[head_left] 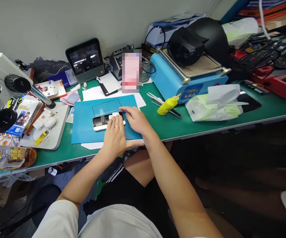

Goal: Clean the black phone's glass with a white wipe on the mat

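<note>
phone (99,124), wipe (114,115) under left hand (115,132), bottle lettering (168,105) blurred

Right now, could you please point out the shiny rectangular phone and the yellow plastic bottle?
Shiny rectangular phone (100,122), head view: screen's left part.
Yellow plastic bottle (167,106), head view: middle of its body.
</note>
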A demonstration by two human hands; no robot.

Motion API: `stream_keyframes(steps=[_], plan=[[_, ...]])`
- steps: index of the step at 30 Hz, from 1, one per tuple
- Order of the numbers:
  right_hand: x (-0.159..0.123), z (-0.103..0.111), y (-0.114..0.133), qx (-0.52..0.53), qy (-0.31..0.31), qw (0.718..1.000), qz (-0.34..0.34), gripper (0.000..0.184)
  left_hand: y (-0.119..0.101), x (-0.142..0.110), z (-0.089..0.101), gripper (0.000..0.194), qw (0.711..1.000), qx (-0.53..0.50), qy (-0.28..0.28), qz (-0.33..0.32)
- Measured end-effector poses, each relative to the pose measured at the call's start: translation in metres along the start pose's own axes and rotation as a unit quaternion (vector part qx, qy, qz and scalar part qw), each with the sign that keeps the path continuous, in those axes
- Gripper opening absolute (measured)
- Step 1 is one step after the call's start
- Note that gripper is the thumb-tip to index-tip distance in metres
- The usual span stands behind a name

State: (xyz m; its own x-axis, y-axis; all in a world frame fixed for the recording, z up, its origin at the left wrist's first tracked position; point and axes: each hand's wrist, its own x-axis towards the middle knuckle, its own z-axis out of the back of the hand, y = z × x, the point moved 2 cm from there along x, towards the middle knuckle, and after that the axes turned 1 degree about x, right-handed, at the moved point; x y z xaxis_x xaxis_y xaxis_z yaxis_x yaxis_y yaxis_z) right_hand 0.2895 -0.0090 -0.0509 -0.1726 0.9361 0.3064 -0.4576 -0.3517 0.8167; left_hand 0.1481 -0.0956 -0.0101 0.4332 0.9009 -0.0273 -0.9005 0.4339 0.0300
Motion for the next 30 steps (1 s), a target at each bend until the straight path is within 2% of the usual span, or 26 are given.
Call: stream_keyframes(steps=[3, 9, 13, 15, 17, 20, 26, 30], plan=[[0.000, 0.000, 0.001, -0.003, 0.011, 1.000, 0.003, 0.048, 0.001, -0.006, -0.003, 0.138, 1.000, -0.003, -0.013, -0.014], [0.000, 0.000, 0.003, -0.023, 0.018, 1.000, 0.011, 0.049, 0.009, 0.003, -0.002, 0.126, 1.000, 0.006, -0.020, 0.002], [0.000, 0.000, 0.005, -0.036, 0.033, 0.998, 0.025, 0.051, 0.013, -0.019, -0.004, 0.135, 1.000, 0.012, -0.025, -0.014], [0.000, 0.000, 0.005, -0.036, 0.038, 0.998, 0.032, 0.051, 0.019, -0.022, -0.004, 0.133, 0.999, 0.008, -0.029, -0.014], [0.001, 0.000, 0.004, -0.041, 0.036, 0.998, 0.036, 0.050, 0.025, -0.016, -0.003, 0.128, 1.000, 0.004, -0.026, -0.001], [0.000, -0.002, 0.004, -0.065, 0.038, 0.996, 0.041, 0.050, 0.025, -0.005, -0.002, 0.133, 1.000, 0.004, -0.012, -0.002], [0.000, -0.008, 0.007, -0.101, 0.041, 0.993, 0.051, 0.053, 0.011, -0.017, -0.002, 0.145, 0.999, 0.004, -0.020, -0.040], [0.000, -0.008, 0.004, -0.107, 0.034, 0.992, 0.050, 0.052, 0.013, 0.005, -0.001, 0.134, 0.999, 0.008, -0.020, -0.027]])
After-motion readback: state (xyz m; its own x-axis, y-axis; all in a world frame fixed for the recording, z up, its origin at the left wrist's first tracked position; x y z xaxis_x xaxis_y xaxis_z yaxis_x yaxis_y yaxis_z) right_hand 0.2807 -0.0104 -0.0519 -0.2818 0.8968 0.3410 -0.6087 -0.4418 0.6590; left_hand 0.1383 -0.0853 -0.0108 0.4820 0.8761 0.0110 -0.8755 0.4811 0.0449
